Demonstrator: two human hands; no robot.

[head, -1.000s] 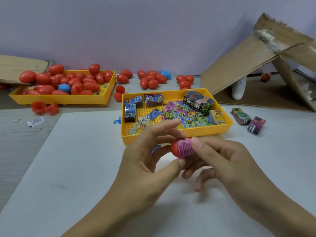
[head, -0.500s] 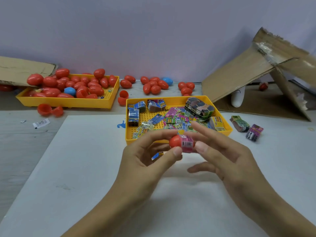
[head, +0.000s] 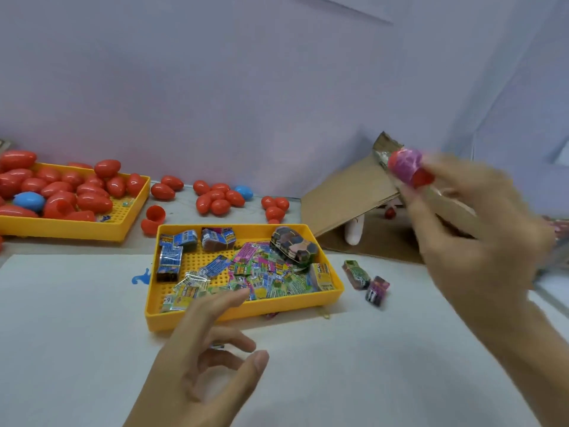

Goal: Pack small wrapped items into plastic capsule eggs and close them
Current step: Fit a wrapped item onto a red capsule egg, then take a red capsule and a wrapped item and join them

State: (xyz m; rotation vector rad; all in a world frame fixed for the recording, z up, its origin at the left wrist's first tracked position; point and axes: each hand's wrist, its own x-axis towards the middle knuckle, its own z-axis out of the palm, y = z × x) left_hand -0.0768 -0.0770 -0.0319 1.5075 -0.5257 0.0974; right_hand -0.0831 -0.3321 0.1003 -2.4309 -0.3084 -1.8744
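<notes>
My right hand [head: 471, 229] is raised at the right and blurred. Its fingertips pinch a red capsule egg [head: 411, 169] with a pink wrapped item showing on it. My left hand [head: 209, 349] hovers over the white mat near the front, fingers loosely spread, holding nothing. Just beyond it stands a yellow tray [head: 246, 312] with several small wrapped items [head: 264, 272]. A second yellow tray [head: 77, 231] at the far left holds several red eggs [head: 92, 189] and a blue egg [head: 29, 201].
Loose red eggs [head: 215, 200] and one blue egg [head: 244, 192] lie by the back wall. Open red halves [head: 152, 218] sit between the trays. Two wrapped packs [head: 366, 280] lie right of the near tray. A tilted cardboard flap [head: 348, 198] stands at the back right.
My right hand has taken the egg away from my left hand and lifted it up and to the right. My left hand has let go and dropped lower. The camera has tilted upward.
</notes>
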